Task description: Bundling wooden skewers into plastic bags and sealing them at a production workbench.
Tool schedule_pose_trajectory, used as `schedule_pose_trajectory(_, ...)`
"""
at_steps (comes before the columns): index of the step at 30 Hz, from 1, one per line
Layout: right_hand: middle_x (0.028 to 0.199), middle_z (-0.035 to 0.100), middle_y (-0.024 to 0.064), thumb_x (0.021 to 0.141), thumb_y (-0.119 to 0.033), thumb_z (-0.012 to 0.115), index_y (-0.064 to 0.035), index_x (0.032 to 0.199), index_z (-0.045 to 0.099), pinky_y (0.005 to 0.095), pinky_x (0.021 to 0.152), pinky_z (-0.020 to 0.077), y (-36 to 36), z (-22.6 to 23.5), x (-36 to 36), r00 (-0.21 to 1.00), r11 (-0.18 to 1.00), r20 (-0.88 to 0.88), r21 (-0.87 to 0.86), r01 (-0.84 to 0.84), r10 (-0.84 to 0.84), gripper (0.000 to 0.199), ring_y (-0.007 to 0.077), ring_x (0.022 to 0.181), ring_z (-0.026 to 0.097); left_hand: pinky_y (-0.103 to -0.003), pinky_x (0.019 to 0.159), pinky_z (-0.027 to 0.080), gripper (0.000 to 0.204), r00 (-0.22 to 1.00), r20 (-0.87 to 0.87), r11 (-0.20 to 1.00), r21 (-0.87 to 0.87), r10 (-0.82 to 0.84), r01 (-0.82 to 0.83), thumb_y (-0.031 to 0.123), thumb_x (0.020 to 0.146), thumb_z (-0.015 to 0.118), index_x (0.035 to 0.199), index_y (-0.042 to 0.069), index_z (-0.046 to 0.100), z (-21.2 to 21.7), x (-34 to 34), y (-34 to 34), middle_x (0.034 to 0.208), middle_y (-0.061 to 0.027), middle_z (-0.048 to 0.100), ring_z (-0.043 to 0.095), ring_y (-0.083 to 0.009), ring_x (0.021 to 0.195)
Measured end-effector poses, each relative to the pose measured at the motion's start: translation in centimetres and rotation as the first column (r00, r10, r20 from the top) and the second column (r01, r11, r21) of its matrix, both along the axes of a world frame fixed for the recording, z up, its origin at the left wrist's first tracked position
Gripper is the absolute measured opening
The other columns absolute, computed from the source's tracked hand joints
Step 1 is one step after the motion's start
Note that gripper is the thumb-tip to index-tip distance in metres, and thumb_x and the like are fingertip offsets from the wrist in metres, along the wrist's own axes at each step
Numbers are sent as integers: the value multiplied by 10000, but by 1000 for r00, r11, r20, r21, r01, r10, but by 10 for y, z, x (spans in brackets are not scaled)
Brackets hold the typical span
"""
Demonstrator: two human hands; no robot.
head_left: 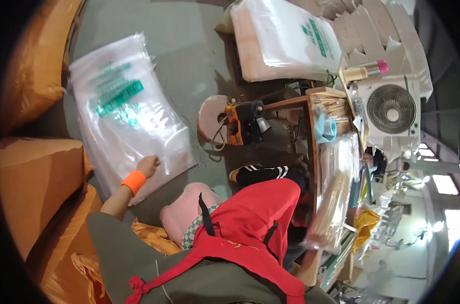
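Note:
My left hand, with an orange wristband behind it, is over the near part of a flat stack of clear plastic bags on the floor. Its fingers are curled together on the top bag, whose film creases beside them. Green print marks the far half of the stack. My right hand does not show. A skin-toned, forearm-like shape is at the bench edge, but I cannot tell whether it is my arm.
Orange sacks crowd the left side. Ahead are a second bag stack and a black-and-orange device by a round stool. A pink seat is beside my red apron. The bench holds bagged sticks and a fan.

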State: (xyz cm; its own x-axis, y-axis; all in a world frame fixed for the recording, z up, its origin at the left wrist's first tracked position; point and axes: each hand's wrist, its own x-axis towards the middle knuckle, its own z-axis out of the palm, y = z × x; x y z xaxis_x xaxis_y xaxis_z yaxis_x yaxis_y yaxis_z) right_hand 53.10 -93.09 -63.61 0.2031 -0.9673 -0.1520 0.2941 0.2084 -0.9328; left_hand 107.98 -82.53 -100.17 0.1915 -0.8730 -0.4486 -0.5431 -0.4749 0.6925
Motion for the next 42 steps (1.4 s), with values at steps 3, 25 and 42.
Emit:
schedule_pose_trajectory(3,1021,607,138,806,-265,572,-24,1095,556,398,815,496,25,-50,66,984,960,-53,-216,-177,170,377,310,901,597,-422,689,458,168,994,-104,986,-161,37,-54,171,833,537,915,25,554,105,-42,-59,787,-192,606,592,-363,755)
schedule_pose_trajectory(25,889,653,78,864,-151,548,-28,958,636,292,811,497,-24,-84,57,673,494,462,459,-738,577,178,169,852,616,-194,692,423,361,-205,-977,994,-44,-65,-103,117,880,556,1215,22,460,367,-327,-13,993,-20,555,528,-50,838)
schedule_pose_trajectory(42,984,624,135,871,-197,534,-25,1021,598,325,808,488,-76,30,12,143,35,-500,-219,-975,854,238,214,887,621,-244,782,400,268,396,-745,648,-64,-537,759,237,910,529,1064,20,567,266,-256,14,882,-13,553,477,-79,862)
